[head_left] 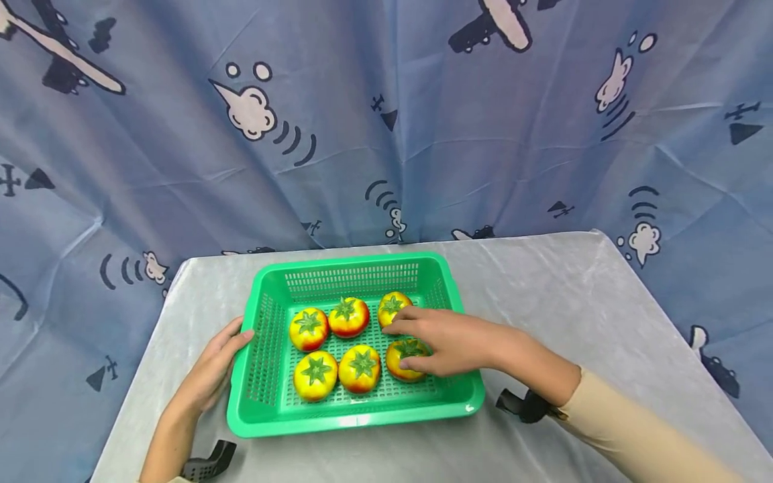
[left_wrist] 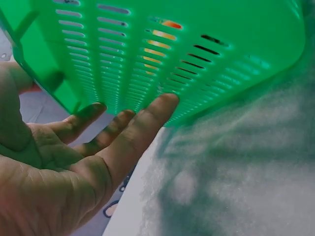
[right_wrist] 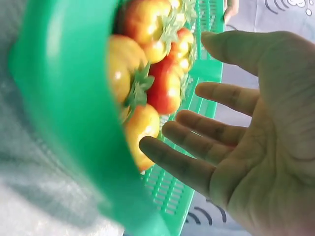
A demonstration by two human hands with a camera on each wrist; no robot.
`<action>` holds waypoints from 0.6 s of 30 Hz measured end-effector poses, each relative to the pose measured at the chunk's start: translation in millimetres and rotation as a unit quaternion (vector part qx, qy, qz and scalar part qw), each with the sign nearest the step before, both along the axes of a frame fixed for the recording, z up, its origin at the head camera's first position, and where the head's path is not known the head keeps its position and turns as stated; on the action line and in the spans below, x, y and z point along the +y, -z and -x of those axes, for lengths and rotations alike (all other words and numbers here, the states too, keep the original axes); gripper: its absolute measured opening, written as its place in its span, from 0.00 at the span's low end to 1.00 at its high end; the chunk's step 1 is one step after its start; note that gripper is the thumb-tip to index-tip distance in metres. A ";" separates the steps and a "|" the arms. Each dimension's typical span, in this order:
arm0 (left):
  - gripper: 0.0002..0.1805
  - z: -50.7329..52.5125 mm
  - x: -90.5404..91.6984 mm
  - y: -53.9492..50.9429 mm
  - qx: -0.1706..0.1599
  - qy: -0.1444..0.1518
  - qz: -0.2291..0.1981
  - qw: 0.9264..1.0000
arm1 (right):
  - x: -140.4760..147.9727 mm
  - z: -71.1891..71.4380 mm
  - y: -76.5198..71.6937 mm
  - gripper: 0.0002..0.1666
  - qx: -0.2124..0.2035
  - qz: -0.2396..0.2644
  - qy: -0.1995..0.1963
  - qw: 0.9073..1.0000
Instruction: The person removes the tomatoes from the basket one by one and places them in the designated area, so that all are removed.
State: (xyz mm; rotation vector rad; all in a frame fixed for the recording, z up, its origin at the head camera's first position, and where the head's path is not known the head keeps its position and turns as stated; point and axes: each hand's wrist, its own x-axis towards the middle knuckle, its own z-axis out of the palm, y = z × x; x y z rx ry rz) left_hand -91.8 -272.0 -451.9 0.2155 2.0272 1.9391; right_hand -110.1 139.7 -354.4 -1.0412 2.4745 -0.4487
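A green plastic basket with slotted walls stands on the table. Several shiny yellow-and-red tomatoes with green star-shaped tops lie in it in two rows. At the basket's left side, my left hand holds the rim, thumb over the edge. Its other fingers lie along the outer wall in the left wrist view. My right hand is over the right end of the basket, partly covering the two rightmost tomatoes. In the right wrist view its fingers are spread and grip nothing; whether they touch a tomato, I cannot tell.
A pale grey cloth covers the table, reaching beyond the basket on the right. Behind it hangs a blue curtain printed with planes and clouds. Each wrist carries a black device.
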 end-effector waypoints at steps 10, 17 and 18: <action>0.33 -3.0 2.5 -0.8 -0.014 -0.009 0.010 1.000 | -15.7 3.7 4.5 0.33 -0.031 -0.064 -0.016 0.997; 0.33 -2.8 0.6 -1.3 -0.015 -0.009 0.012 1.000 | -20.6 5.3 9.7 0.36 -0.041 -0.103 -0.008 0.994; 0.33 -1.9 -0.2 -2.1 -0.014 -0.007 0.012 1.000 | -21.3 6.0 10.0 0.36 -0.042 -0.107 -0.007 0.993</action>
